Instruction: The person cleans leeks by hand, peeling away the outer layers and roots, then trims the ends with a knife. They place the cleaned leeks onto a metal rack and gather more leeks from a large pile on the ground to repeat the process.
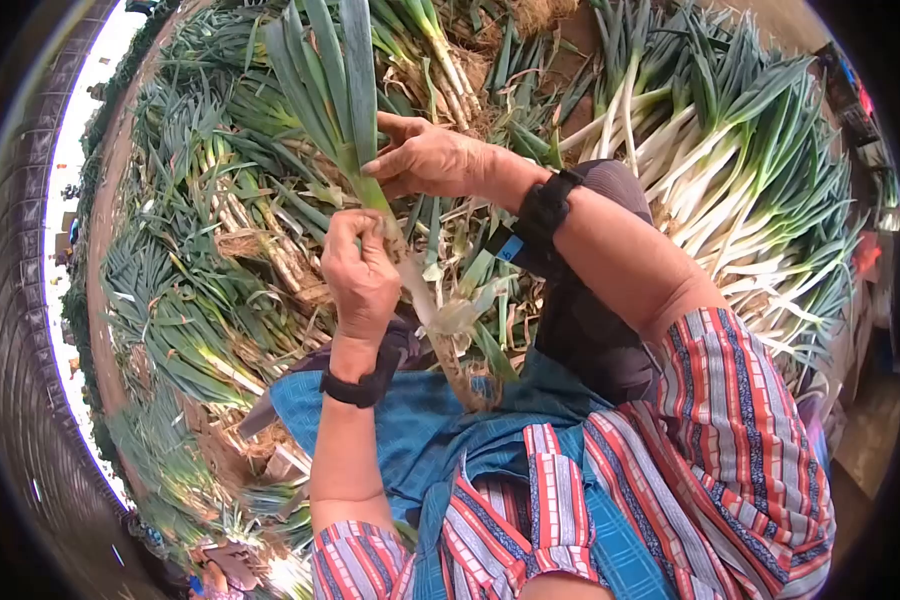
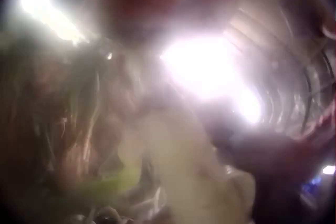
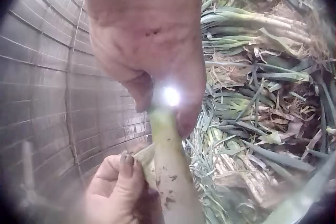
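A large leek [image 1: 358, 185] slants in front of the person, its broad green leaves up and its roots down near the lap. The right hand [image 1: 435, 158] grips it just where the leaves fan out. Lower down, the left hand [image 1: 362, 270] pinches a strip of the leek's outer leaf [image 3: 145, 160], which stands away from the shaft in the right wrist view. Specks of soil mark the pale shaft [image 3: 176, 182]. A thin, loose skin [image 1: 455, 318] hangs about the lower shaft. The left wrist view is blurred, with a pale shaft [image 2: 178, 166] across its middle.
Bundled leeks [image 1: 220, 190] lie thickly along the left and far side. A big heap of leeks with white shafts [image 1: 710, 190] sits at the right. Leaf scraps [image 1: 450, 230] litter the ground between. A blue apron [image 1: 370, 410] covers the person's lap.
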The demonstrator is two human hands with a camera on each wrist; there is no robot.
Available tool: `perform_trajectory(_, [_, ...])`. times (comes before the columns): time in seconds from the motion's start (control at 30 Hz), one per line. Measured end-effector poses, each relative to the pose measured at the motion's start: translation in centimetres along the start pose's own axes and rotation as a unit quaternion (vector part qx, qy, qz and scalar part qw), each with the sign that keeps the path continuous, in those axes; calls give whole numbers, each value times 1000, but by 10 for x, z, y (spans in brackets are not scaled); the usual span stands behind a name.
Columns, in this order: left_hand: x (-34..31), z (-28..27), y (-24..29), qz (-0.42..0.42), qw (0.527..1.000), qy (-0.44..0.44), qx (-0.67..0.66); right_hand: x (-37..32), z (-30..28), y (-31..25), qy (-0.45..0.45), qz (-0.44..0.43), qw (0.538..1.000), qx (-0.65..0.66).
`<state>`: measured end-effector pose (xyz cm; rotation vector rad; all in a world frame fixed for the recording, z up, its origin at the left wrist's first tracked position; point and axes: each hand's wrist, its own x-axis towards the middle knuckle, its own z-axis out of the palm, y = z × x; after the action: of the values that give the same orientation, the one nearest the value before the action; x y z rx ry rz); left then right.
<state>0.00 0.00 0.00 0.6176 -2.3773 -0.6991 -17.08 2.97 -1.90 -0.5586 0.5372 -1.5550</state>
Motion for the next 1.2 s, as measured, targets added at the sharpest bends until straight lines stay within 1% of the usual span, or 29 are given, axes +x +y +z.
perform_trajectory(0.07, [6,-7,7,-75,993,-3,-87,1,5,2,-13,26,999,38])
perform_trajectory(0.1, [4,12,3,-77,989,19,-122,-4,-2,-5,12,28,1000,3])
perform_trajectory(0.17, [4,9,2,-87,987,23,-132,-7,9,-7,47,12,999,0])
perform_trajectory(0.2, [2,6,2,-77,991,24,-111,-4,13,-5,46,-25,998,35])
perform_trajectory(0.27, [-9,4,5,-88,991,-9,-105,-3,13,-11,116,-70,988,-73])
perform_trajectory(0.3, [-16,4,7,-92,990,-26,-103,-4,12,-15,151,-93,976,-128])
perform_trajectory(0.33, [-25,4,7,-48,996,-63,-43,-1,8,-18,192,-87,963,-168])
perform_trajectory(0.37, [-36,7,11,-107,984,-105,-94,-3,4,-18,202,-94,951,-214])
perform_trajectory(0.43, [-57,6,6,-201,948,-194,-155,-5,2,-22,216,-107,921,-306])
perform_trajectory(0.47, [-61,5,1,-239,929,-239,-149,-2,-2,-17,218,-130,921,-296])
perform_trajectory(0.53, [-62,-4,-7,-313,882,-325,-139,-1,4,-19,288,-103,905,-296])
perform_trajectory(0.57, [-60,-8,-11,-355,885,-254,-162,1,5,-17,321,-90,896,-294])
perform_trajectory(0.6, [-56,-11,-18,-394,882,-181,-183,11,-5,-13,308,-101,895,-307])
perform_trajectory(0.63, [-47,-12,-21,-428,874,-109,-204,11,-1,-16,283,-81,914,-281])
perform_trajectory(0.7, [-23,-17,-26,-306,932,9,-193,6,5,-20,232,-36,946,-224])
perform_trajectory(0.73, [-10,-18,-17,-279,943,7,-184,5,12,-18,254,-32,944,-208])
perform_trajectory(0.77, [1,-14,-8,-250,953,6,-174,5,16,-18,247,-33,944,-218])
perform_trajectory(0.87, [22,8,-7,-88,988,-12,-130,1,22,-17,238,-49,937,-250])
perform_trajectory(0.97, [26,21,-15,-113,989,5,-92,-1,16,-20,225,-29,944,-241])
perform_trajectory(1.0, [26,26,-16,-101,988,27,-109,-1,13,-20,232,-29,941,-244])
perform_trajectory(1.1, [24,38,-18,-23,998,52,5,-1,8,-18,253,-23,934,-252])
perform_trajectory(1.13, [25,40,-19,28,998,52,27,1,6,-17,264,-30,927,-264])
perform_trajectory(1.2, [25,46,-18,-13,997,68,-22,3,4,-19,297,-45,902,-310])
